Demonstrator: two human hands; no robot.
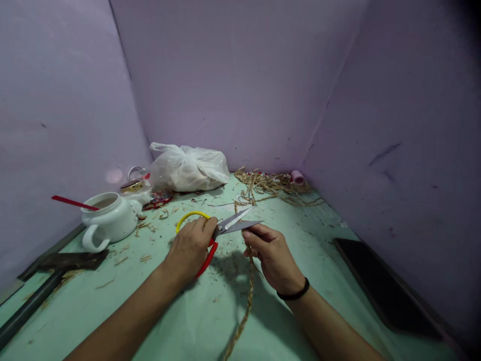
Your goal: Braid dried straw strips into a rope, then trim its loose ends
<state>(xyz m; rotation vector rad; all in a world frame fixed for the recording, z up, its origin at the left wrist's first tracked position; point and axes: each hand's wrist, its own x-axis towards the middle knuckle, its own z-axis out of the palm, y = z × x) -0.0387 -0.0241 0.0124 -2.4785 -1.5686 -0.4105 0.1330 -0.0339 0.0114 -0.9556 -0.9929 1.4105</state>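
Note:
My left hand point(192, 249) is closed round a pair of scissors point(221, 229) with one yellow and one red handle loop. The blades are spread apart and point right, close to the fingertips of my right hand point(276, 255). Between its thumb and fingers, that hand pinches a braided straw-coloured cord point(249, 291). Below the pinch the braid hangs down toward the front edge of the view. A short stretch of it shows above, by the blades; whether they touch it I cannot tell. A black band circles my right wrist.
On the left stand a white pot point(112, 220) with a red stick in it and a hammer-like tool point(71, 260). Behind are a white plastic bag point(190, 168), a heap of loose cords point(266, 183) and a pink spool point(297, 177). A dark flat slab point(379, 286) lies right. Walls enclose the green table point(180, 321).

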